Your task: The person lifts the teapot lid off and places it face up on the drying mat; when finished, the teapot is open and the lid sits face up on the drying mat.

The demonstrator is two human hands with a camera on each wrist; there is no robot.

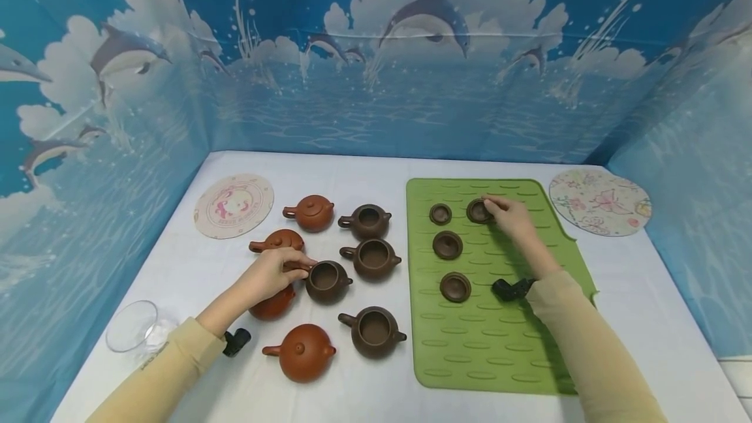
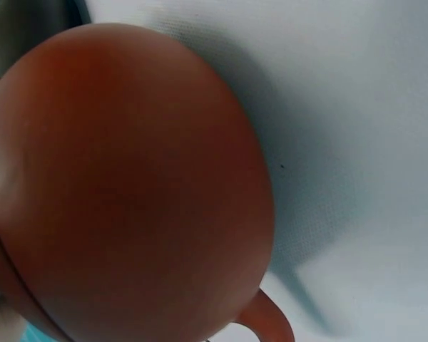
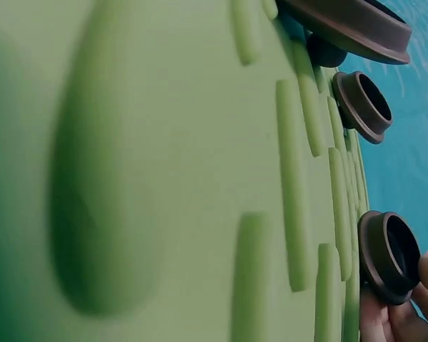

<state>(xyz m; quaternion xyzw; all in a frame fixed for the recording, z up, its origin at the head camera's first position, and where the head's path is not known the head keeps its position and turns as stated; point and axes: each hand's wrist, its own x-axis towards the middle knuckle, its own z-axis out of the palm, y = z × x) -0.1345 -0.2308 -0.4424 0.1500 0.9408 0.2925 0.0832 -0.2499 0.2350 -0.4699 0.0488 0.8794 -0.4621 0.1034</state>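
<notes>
Left hand (image 1: 269, 279): we pinch a lidless brown teapot (image 1: 328, 282) by its handle, beyond the green mat (image 1: 493, 344)'s left edge.
Right hand (image 1: 512, 220): we pinch a brown lid (image 1: 476, 213) near the mat's far edge.

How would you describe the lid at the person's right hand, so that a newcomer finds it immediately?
Look at the green mat on the white table. Towards its far edge, to the right of a column of three dark brown lids, is one more small, dark brown lid. Unlike those three, it is pinched by the right hand.
</notes>
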